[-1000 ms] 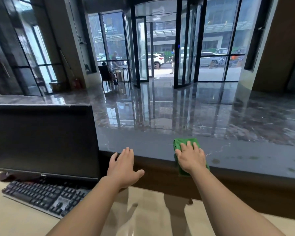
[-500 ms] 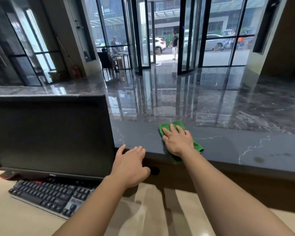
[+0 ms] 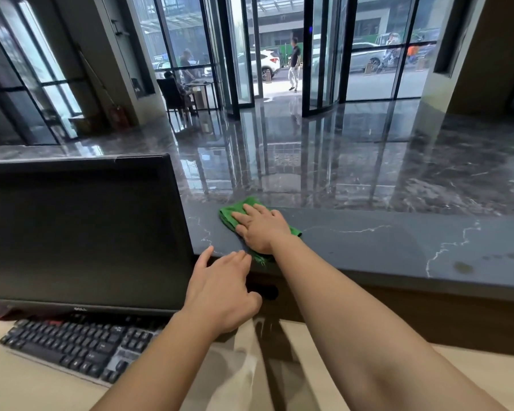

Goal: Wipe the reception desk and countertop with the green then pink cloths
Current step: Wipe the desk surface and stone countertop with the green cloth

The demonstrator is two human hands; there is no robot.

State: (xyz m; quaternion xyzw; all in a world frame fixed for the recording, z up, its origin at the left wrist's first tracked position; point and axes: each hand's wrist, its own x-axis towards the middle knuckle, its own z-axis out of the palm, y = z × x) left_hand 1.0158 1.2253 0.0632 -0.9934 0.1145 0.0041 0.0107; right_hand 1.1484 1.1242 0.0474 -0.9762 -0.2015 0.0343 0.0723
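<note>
A green cloth (image 3: 231, 213) lies flat on the raised grey marble countertop (image 3: 368, 241), its near end hanging over the front edge. My right hand (image 3: 260, 226) presses down on it with straight, spread fingers, just right of the monitor. My left hand (image 3: 223, 289) hovers lower, at the countertop's front edge, fingers extended and touching the edge beside the cloth's hanging end; it holds nothing. The beige reception desk (image 3: 472, 369) runs below. No pink cloth is in view.
A black monitor (image 3: 80, 232) stands on the desk at left, close to both hands, with a black keyboard (image 3: 72, 348) in front of it. Stains mark the countertop at right (image 3: 463, 266). Beyond lies a glossy lobby floor and glass doors.
My right hand has slid the green cloth leftward along the countertop toward the monitor. My left hand has followed left along the front edge.
</note>
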